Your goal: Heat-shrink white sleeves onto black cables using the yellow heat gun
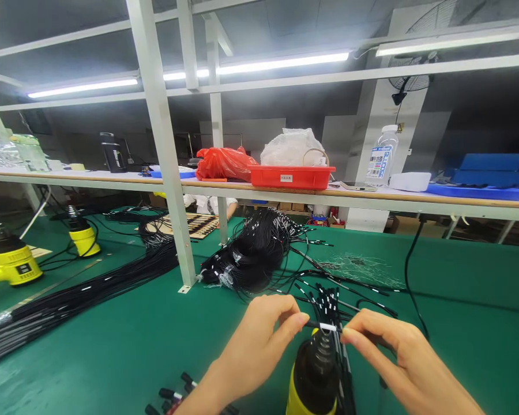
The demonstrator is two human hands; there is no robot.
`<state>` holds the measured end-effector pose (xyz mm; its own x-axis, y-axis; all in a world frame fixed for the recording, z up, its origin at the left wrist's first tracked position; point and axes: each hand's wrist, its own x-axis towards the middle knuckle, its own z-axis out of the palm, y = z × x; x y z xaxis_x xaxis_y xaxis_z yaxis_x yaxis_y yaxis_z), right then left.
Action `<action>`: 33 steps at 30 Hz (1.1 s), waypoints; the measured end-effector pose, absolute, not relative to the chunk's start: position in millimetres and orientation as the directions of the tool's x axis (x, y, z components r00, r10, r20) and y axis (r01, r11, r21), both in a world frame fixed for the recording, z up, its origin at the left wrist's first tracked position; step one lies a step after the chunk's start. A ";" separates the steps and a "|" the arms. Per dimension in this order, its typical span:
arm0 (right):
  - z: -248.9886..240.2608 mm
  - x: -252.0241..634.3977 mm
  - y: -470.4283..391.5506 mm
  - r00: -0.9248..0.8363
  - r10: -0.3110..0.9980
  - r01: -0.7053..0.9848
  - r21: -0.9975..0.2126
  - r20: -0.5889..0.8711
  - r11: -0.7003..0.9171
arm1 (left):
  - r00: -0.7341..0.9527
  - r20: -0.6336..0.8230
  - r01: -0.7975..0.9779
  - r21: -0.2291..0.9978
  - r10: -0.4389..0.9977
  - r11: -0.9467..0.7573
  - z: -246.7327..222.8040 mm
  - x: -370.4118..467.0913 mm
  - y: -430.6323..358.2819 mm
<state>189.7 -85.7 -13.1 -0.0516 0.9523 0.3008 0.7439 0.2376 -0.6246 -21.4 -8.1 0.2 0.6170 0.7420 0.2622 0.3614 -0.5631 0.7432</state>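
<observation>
Clearly, most of the crowding lies just beyond the hands: a fan of black cable ends (327,297) stands close behind the heat gun (313,374), nozzle up, and a large black coil (251,253) sits farther back beside the foot of a white post (160,115). Over the nozzle, the left hand (263,340) and right hand (389,346) each keep a narrow pinching grip on a thin black cable (313,324), its white sleeve (328,327) between them. Bare green counter (471,288) opens to the right, crossed by a hanging cord (409,265); its far edge shows below the raised shelf (372,199). On that shelf, a red tray (292,178) carries a heap of what looks like clear plastic wrap (292,147), near a labelled bottle (380,155); farther right, a blue tray (480,192) sits by a blue box (493,170).
</observation>
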 end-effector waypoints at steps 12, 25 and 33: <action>-15.7 188.9 -86.9 -0.043 0.965 0.751 -0.628 0.260 0.202 | 0.591 0.288 0.395 0.711 0.753 -0.582 -2.2 -21.5 -9.3; -14.4 184.4 -90.0 -0.021 0.956 0.744 -0.634 0.293 0.211 | 0.561 0.317 0.355 0.742 0.764 -0.569 -2.4 -20.9 -11.4; -89.1 245.4 -53.2 0.454 0.835 0.600 -0.799 0.310 -0.029 | 0.535 0.266 0.408 0.750 0.802 -0.521 -23.8 -36.7 -5.9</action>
<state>245.4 -53.2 -89.1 0.4536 0.8355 0.3101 0.6001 -0.0290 -0.7994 -36.7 -5.9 -23.8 0.5347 0.8020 0.2661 0.4076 -0.5207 0.7502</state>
